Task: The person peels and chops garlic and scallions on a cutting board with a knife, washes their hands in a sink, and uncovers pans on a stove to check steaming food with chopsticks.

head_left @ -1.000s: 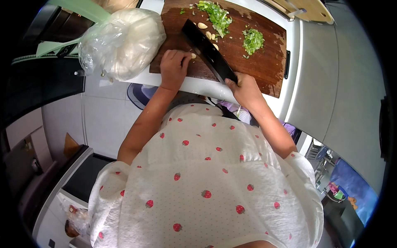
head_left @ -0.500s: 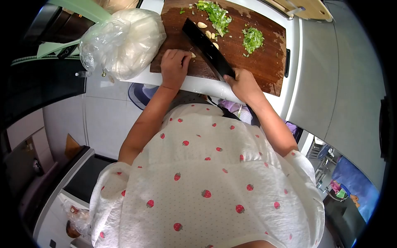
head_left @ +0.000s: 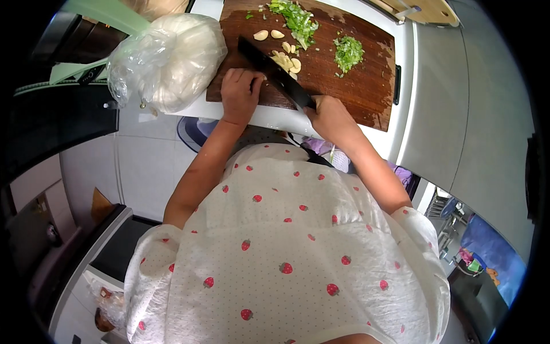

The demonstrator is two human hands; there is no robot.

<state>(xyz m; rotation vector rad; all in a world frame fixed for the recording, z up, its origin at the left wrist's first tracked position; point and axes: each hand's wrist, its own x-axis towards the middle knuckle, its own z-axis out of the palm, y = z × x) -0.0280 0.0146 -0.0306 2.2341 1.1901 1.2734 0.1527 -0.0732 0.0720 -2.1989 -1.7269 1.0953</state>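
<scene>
My right hand [head_left: 337, 121] is closed round the handle of a black-bladed kitchen knife [head_left: 276, 72], which slants up and left over the wooden cutting board [head_left: 366, 86]. Just left of the blade, my left hand [head_left: 240, 96] has its fingers curled on the board, pinching a garlic clove that they mostly hide. Garlic slices [head_left: 285, 61] lie against the blade's far side. Beyond its tip are whole garlic cloves [head_left: 261, 35]. Chopped greens form a long heap [head_left: 297, 22] at the back and a smaller pile [head_left: 349, 54] on the right.
A clear plastic bag [head_left: 186, 60] with pale contents bulges at the board's left edge. The white counter edge [head_left: 275, 120] runs along the front. To the right is a grey surface [head_left: 438, 103]; a wooden board [head_left: 435, 11] stands at the back right.
The knife has shifted left toward my left hand, its blade lying at a flatter slant. More garlic slices and cloves now show beyond it. My left hand has barely moved.
</scene>
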